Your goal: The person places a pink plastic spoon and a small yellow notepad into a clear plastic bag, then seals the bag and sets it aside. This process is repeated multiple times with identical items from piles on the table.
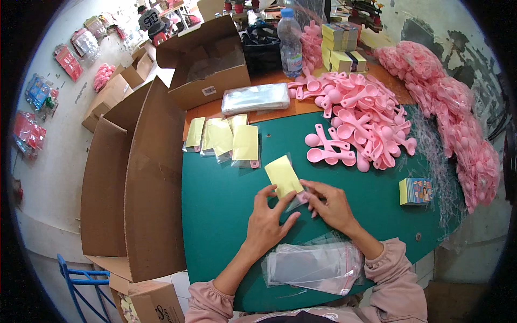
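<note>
My left hand (267, 218) and my right hand (329, 204) meet on the green table (215, 199), both holding a clear bag with a yellow card (284, 175) and a pink spoon inside. The card end points away from me. Just beyond lie several packed yellow-card bags (223, 139) in a row. A heap of loose pink spoons (360, 116) spreads at the right rear. A stack of empty clear bags (314, 264) lies near my body.
A large open cardboard box (134, 177) stands at the table's left. Another open box (207, 59), a pack of clear bags (255, 98), a water bottle (290, 43) and yellow cartons (340, 51) sit behind. Bagged pink spoons (458, 113) pile along the right; a small card stack (416, 191).
</note>
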